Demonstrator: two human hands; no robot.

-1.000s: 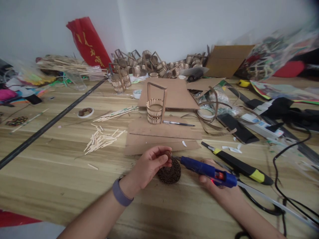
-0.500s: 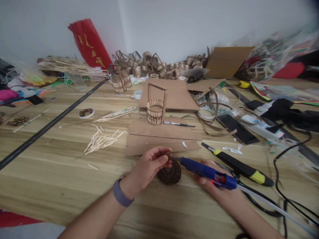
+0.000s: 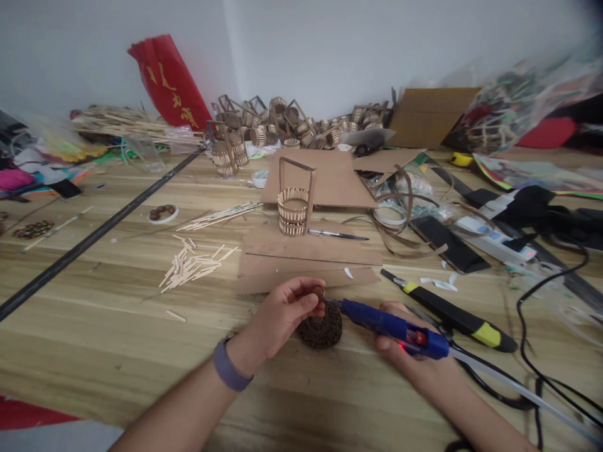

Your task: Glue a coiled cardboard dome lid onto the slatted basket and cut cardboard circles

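Note:
Between thumb and fingers, my left hand [image 3: 292, 306] pinches a small round brown piece [image 3: 320, 293], partly covered by the fingertips. My right hand [image 3: 405, 339] is wrapped round a blue hot glue gun [image 3: 381, 320], with a red light glowing on it and a white glue stick [image 3: 504, 381] trailing from its back. The gun's nozzle points left, at or very near the brown piece; I cannot tell if they touch. Below them on the table lies a dark brown, rough-textured round object [image 3: 321, 329]. Beyond stands a small slatted basket [image 3: 293, 213] with a tall square handle.
Cardboard sheets [image 3: 315, 257] lie ahead with a pen [image 3: 339, 235]. Short wooden sticks [image 3: 188, 267] are heaped left, near a white lid [image 3: 162, 214] of brown pieces. A black-yellow utility knife [image 3: 456, 315], black-handled scissors [image 3: 494, 380], a phone [image 3: 450, 245] and cables lie right.
The glue gun and my right hand have shifted very slightly. My left hand and the brown piece stay in place.

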